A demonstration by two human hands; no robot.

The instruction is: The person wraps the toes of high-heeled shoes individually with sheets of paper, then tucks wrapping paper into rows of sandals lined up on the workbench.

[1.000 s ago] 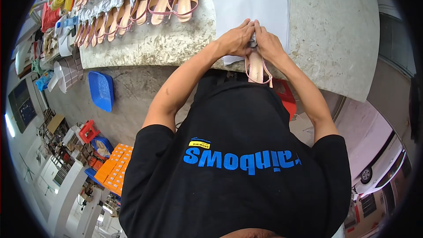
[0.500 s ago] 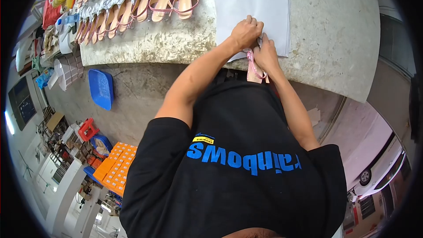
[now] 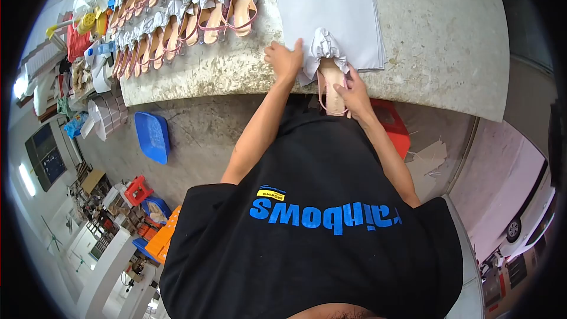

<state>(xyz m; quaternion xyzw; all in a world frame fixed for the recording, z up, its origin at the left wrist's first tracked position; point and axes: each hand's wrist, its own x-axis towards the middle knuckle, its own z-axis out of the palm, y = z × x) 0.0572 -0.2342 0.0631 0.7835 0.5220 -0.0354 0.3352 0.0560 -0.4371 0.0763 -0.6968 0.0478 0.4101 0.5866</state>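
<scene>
A sandal [image 3: 333,80] with a tan insole and pink straps lies at the table's near edge, its toe end pointing away from me. Crumpled white paper [image 3: 325,44] wraps its toe part. My right hand [image 3: 355,93] grips the sandal along its right side, thumb over the insole. To the left of the sandal, my left hand [image 3: 286,60] is held apart from it with fingers loosely spread and nothing in them. A stack of white paper sheets [image 3: 328,6] lies flat beneath and beyond the sandal.
Rows of paper-stuffed sandals [image 3: 241,12] stand at the table's left. The worn table [image 3: 437,41] curves across in front of me. Below it are a blue tub [image 3: 152,137] on the floor and a red stool [image 3: 391,127] by my right arm.
My left hand has come off the paper-wrapped toe and moved left, opening. The sandal now lies flatter with its insole showing, and my right hand has shifted down its side.
</scene>
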